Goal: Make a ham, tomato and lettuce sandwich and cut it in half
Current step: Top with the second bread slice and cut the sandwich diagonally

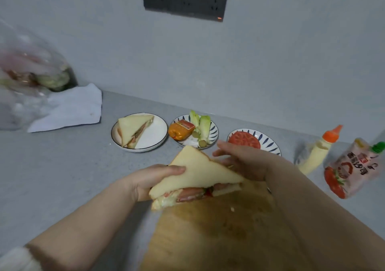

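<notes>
Cutting board (218,239): wooden, carrying a crumb or two, directly beneath the lifted sandwich piece.
Held half (200,172): triangular and clear of the board. Its cut face is turned toward the camera, with ham, tomato and lettuce showing along it.
Left hand (154,179): grips the near left corner, thumb on the top slice, fingers underneath.
Right hand (243,162): fingers fairly straight, laid against the far right edge. The thumb is hidden, so no pinch can be confirmed.
Plated half (133,129): lies on the left part of the white plate (154,139), with bare plate to its right.
Stage, as judged: the sandwich is made and cut, and the held half is probably bound for that plate.
Risk one: filling slides out of the open cut face if that edge tips lower, as only one corner is firmly held.
Risk two: the lower slice appears to sag at the near left corner. A harder squeeze there would push lettuce and sauce out.
Risk three: the free space on the plate is narrow, so a careless set-down lands on the plated half or the rim.
Risk four: the tomato plate (268,143) sits just beyond the right hand and the sauce bottle (316,156) is near it, so a wide sweep of the right arm could catch either.
Knife: not in view.
</notes>
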